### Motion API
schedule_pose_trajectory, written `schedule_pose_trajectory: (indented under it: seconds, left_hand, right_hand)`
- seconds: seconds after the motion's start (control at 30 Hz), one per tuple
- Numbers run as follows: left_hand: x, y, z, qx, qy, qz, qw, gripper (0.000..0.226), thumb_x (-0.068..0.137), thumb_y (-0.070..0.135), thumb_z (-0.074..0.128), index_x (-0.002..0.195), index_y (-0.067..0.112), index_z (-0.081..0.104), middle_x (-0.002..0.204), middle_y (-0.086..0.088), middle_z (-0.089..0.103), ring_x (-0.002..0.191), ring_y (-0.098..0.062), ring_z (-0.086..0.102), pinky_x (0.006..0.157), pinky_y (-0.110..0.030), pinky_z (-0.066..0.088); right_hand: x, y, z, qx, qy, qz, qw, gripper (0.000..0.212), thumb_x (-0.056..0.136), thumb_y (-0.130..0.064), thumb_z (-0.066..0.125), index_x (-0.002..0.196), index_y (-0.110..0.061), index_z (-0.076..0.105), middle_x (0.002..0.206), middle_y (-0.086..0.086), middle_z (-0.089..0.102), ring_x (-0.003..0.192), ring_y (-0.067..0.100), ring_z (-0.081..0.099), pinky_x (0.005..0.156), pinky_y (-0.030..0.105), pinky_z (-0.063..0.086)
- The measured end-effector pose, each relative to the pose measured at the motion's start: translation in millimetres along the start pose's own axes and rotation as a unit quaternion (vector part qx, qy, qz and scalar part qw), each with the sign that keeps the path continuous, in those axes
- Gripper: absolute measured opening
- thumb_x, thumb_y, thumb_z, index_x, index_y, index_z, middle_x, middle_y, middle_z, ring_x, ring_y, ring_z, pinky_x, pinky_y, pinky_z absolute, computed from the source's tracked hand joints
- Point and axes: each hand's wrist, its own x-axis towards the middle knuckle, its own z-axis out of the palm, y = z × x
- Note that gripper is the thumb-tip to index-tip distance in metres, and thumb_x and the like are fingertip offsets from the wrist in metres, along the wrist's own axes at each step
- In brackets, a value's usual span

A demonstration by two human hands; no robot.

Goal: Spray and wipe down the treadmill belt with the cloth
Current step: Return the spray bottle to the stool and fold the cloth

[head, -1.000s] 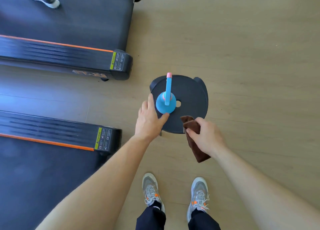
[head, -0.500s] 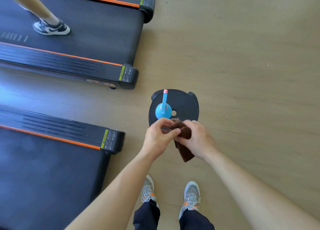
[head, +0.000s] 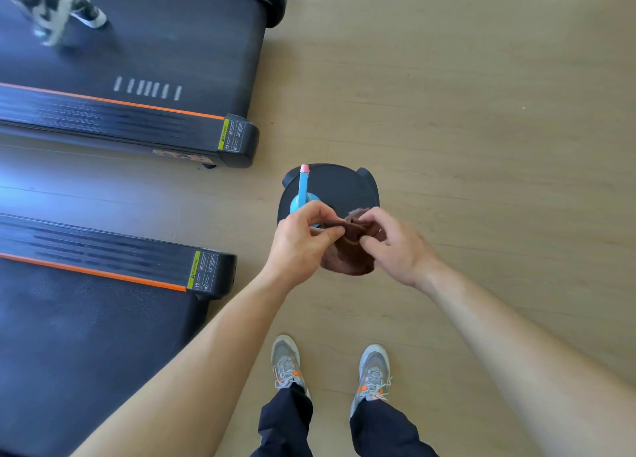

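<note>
The crumpled brown cloth (head: 347, 253) is pinched by the left hand (head: 303, 243) and right hand (head: 394, 246), close together over the round black stool (head: 340, 184), right of the near treadmill belt (head: 86, 353). The left hand hides part of the blue spray bottle (head: 303, 189) on the stool.

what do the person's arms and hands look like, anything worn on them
The left forearm and right forearm are bare, no sleeves in view. The left hand and right hand have no gloves, and no watch, band or ring shows. Below, dark trousers and grey trainers with orange accents.
</note>
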Motion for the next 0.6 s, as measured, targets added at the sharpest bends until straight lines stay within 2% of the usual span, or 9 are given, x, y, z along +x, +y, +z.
schedule_pose_trajectory:
  seconds: [0.1,0.2,0.27,0.33,0.4,0.43,0.5,0.57,0.6]
  left_hand:
    - [0,4,1,0.025,0.014,-0.006,1.0,0.016,0.091,0.015,0.079,0.087,0.026,0.068,0.087,0.007,0.078,0.075,-0.003,0.074,0.071,-0.027,0.058]
    - [-3,10,3,0.129,0.032,0.018,0.991,0.017,0.089,0.028,0.08,0.084,0.033,0.065,0.08,0.013,0.074,0.079,-0.004,0.072,0.072,-0.031,0.058]
    - [-9,17,5,0.184,0.035,0.043,0.981,0.016,0.091,0.032,0.078,0.085,0.034,0.063,0.086,0.013,0.072,0.085,-0.008,0.07,0.07,-0.032,0.055]
    - [-13,22,5,0.216,0.042,0.071,0.973,0.015,0.092,0.031,0.077,0.087,0.031,0.063,0.092,0.012,0.068,0.088,-0.013,0.065,0.066,-0.029,0.05]
    - [-20,31,2,0.216,0.046,0.086,0.972,0.019,0.091,0.025,0.078,0.087,0.03,0.061,0.094,0.012,0.065,0.09,-0.015,0.062,0.066,-0.027,0.047]
    - [-24,35,0,0.204,0.045,0.084,0.974,0.021,0.091,0.021,0.078,0.086,0.03,0.059,0.092,0.014,0.064,0.09,-0.014,0.061,0.069,-0.03,0.048]
    - [-32,44,-5,0.16,0.03,0.066,0.984,0.025,0.091,0.013,0.075,0.086,0.031,0.057,0.09,0.022,0.064,0.087,-0.005,0.06,0.077,-0.032,0.05]
    - [-40,52,-7,0.127,0.006,0.049,0.991,0.026,0.091,0.009,0.07,0.089,0.031,0.056,0.099,0.025,0.068,0.093,0.002,0.061,0.083,-0.029,0.049]
    - [-45,56,-6,0.119,-0.009,0.045,0.992,0.026,0.089,0.01,0.071,0.094,0.031,0.055,0.106,0.022,0.069,0.098,0.0,0.062,0.086,-0.029,0.051]
  right_hand:
    - [3,3,-12,-0.114,0.038,-0.005,0.993,0.013,0.095,-0.028,0.062,0.103,-0.039,0.062,0.09,-0.012,0.068,0.083,0.021,0.063,0.069,0.036,0.05]
    - [2,3,-20,-0.21,0.135,-0.047,0.967,0.007,0.092,-0.033,0.07,0.098,-0.035,0.072,0.093,-0.009,0.053,0.085,0.019,0.052,0.062,0.031,0.038]
    - [-3,-1,-23,-0.25,0.176,-0.079,0.949,0.003,0.087,-0.029,0.075,0.089,-0.028,0.073,0.096,-0.005,0.045,0.088,0.019,0.046,0.063,0.031,0.038]
    - [-9,-6,-27,-0.272,0.186,-0.104,0.938,0.006,0.083,-0.024,0.076,0.084,-0.022,0.071,0.106,-0.003,0.052,0.096,0.023,0.05,0.073,0.035,0.042]
    - [-17,-19,-37,-0.291,0.171,-0.135,0.932,0.006,0.082,-0.023,0.075,0.083,-0.021,0.069,0.117,-0.004,0.06,0.106,0.025,0.055,0.085,0.037,0.04]
    - [-22,-26,-43,-0.299,0.15,-0.137,0.932,0.005,0.084,-0.024,0.073,0.085,-0.023,0.068,0.116,-0.006,0.063,0.107,0.023,0.057,0.086,0.035,0.036]
    - [-29,-40,-55,-0.278,0.084,-0.091,0.953,0.002,0.093,-0.03,0.064,0.091,-0.028,0.064,0.101,-0.009,0.067,0.095,0.022,0.059,0.075,0.031,0.034]
    - [-35,-48,-63,-0.238,0.03,-0.048,0.969,0.004,0.098,-0.032,0.059,0.094,-0.033,0.061,0.088,-0.009,0.066,0.084,0.023,0.057,0.065,0.033,0.037]
    - [-38,-52,-66,-0.222,0.019,-0.047,0.974,0.005,0.098,-0.031,0.059,0.094,-0.034,0.061,0.085,-0.01,0.066,0.082,0.023,0.057,0.063,0.034,0.038]
